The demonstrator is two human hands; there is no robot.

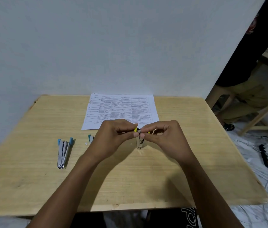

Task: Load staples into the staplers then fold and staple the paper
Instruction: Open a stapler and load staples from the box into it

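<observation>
The left hand (113, 134) pinched the yellow stapler (139, 143) at its upper end, and the right hand (164, 134) pinched the same end from the other side, fingers curled. Whether staples were between the fingertips was too small to tell. There were three staplers. The yellow stapler stood nearly upright over the middle of the table (187, 162), metal tip down. The blue stapler (63, 152) lay open at the left, blue ends far. The third stapler (90, 138) was mostly hidden behind the left hand. One printed paper (121, 109) lay beyond the hands.
</observation>
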